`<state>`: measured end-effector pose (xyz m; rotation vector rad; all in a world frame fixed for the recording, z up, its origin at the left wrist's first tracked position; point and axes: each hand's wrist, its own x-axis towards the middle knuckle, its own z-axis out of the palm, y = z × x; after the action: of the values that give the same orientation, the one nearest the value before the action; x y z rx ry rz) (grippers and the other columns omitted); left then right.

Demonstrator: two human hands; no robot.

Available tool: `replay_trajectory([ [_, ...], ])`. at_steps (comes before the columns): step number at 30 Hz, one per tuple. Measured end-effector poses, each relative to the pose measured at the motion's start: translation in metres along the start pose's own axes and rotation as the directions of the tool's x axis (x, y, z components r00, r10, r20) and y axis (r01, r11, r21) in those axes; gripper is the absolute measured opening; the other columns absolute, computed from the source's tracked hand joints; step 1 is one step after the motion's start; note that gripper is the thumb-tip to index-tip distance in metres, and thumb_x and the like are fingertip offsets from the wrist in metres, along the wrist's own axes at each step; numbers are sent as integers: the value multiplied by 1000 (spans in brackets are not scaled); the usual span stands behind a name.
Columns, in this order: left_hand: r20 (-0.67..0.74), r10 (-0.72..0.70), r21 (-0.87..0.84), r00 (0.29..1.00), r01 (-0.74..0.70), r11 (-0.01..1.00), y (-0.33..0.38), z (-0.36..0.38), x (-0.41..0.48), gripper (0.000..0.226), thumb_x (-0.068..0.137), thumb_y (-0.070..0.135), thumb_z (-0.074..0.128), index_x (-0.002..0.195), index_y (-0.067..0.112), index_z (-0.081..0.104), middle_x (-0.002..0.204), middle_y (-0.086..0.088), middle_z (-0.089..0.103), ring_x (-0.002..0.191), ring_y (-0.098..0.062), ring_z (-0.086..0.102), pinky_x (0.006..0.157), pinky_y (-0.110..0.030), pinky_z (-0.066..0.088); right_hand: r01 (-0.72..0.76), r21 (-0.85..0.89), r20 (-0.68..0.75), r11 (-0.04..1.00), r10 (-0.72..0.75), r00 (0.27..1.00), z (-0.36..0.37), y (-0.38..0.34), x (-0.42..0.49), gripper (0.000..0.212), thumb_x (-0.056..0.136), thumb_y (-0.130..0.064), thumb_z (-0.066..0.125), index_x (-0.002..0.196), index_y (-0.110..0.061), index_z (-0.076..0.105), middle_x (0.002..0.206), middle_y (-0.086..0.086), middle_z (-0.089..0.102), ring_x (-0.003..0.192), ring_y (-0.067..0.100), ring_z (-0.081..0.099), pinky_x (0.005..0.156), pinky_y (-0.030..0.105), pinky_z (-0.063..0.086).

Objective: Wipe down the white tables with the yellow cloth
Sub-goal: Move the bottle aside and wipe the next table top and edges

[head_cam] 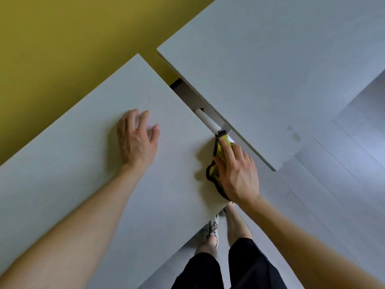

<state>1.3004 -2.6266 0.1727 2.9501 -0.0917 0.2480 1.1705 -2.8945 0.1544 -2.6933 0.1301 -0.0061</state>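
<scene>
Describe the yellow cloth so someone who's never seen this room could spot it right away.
Start at the nearer white table, under the left hand. Follow its right edge, beside the gap to the second table, to the right hand. The yellow cloth is bunched under it: the only dark-hemmed yellow thing on the white tops.
</scene>
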Motion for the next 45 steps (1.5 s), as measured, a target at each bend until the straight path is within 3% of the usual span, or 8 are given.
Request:
replay_trajectory([
  [5,127,361,-113,924,-348,931,15,-1,-84,56,108,45,57,154,14,60,168,-18,45,157,-41,42,128,-62,30,-38,-50,42,998,40,998,21,-26,40,57,111,-48,44,159,-18,45,128,12,62,101,42,64,88,51,51],
  [10,142,296,-21,945,-297,955,7,12,-105,78,107,58,40,171,13,34,173,-18,38,165,-34,28,132,-62,22,-14,-35,-36,999,13,999,64,-109,148,54,111,-48,45,156,-19,48,126,12,65,103,40,65,86,49,46],
  [16,47,328,-85,944,-323,943,4,11,-98,63,106,46,55,157,10,57,174,-17,37,164,-36,31,130,-65,26,-9,8,-83,1000,10,996,51,-85,118,55,107,-50,49,155,-23,53,121,8,64,99,36,64,82,47,48],
  [22,81,315,-71,946,-310,948,6,9,-102,69,106,45,57,167,17,43,179,-15,27,166,-37,25,129,-67,25,-161,-8,-38,987,161,986,2,4,-33,56,111,-49,45,159,-19,49,118,8,63,97,38,60,85,49,48],
  [32,61,314,-63,947,-311,948,5,11,-103,70,107,48,47,162,5,48,175,-19,35,165,-36,28,128,-66,27,-102,-85,-85,991,95,992,63,-106,130,54,110,-49,44,152,-15,52,117,14,66,96,41,65,81,49,46],
  [37,37,320,-90,947,-316,945,5,15,-105,64,107,45,52,158,8,55,174,-18,36,165,-36,29,128,-66,27,-87,-7,-125,996,85,988,51,-86,104,57,108,-50,48,153,-17,53,115,16,66,99,41,64,83,49,47],
  [41,58,347,-73,936,-343,937,2,16,-104,66,108,43,54,167,15,44,178,-16,28,167,-36,24,129,-66,25,-315,10,-209,949,310,928,32,-29,12,55,109,-52,46,152,-18,54,110,13,64,97,40,62,85,49,47],
  [45,71,368,-67,927,-364,929,0,19,-104,68,108,48,48,168,17,42,179,-16,25,168,-35,21,130,-68,22,-546,369,-301,752,653,695,39,-25,-43,57,109,-49,50,158,-20,51,118,11,62,105,36,61,95,50,52],
])
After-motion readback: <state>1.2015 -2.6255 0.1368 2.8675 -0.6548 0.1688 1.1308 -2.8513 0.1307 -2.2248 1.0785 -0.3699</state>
